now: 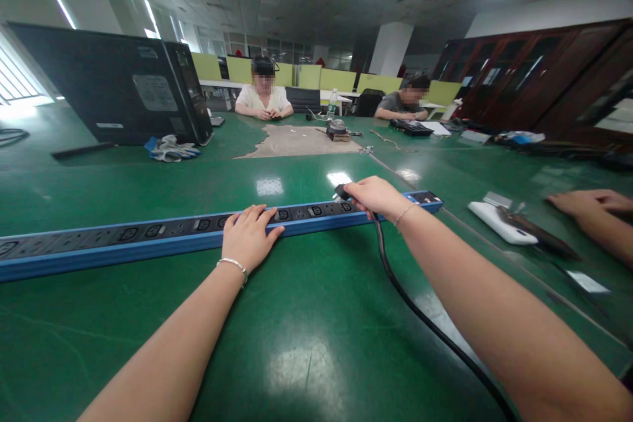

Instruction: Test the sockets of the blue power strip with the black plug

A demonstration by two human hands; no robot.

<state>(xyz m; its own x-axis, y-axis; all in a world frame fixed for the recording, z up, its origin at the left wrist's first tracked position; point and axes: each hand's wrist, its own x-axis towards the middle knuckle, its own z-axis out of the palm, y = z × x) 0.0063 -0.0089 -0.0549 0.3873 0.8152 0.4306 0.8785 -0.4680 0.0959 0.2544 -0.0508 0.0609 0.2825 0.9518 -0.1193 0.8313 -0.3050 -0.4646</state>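
Nearest, a black cable [393,270] runs over the green counter [123,303] from the lower right up to the right hand. The left hand [251,234] lies spread on a long blue power strip [195,227], its fingers across the socket face and its thumb reaching out to the right. The strip lies flat across the counter, from the left edge of the view to just past the right wrist. The right hand [376,196] pinches a black plug [342,191] at the cable's end, over the strip's far edge, with the prongs out to the left; whether they touch the strip, I cannot tell.

The step in hand seems to be positioning the plug while the left hand steadies the strip. Seating it would call for turning the prongs down, lining them up with a matching socket and pressing straight in.

To the right are a white device [502,223] and another person's hand [573,203]. Farther off lie gloves [171,149] beside a black computer case [143,86]; beyond, two people sit at the counter's far side.
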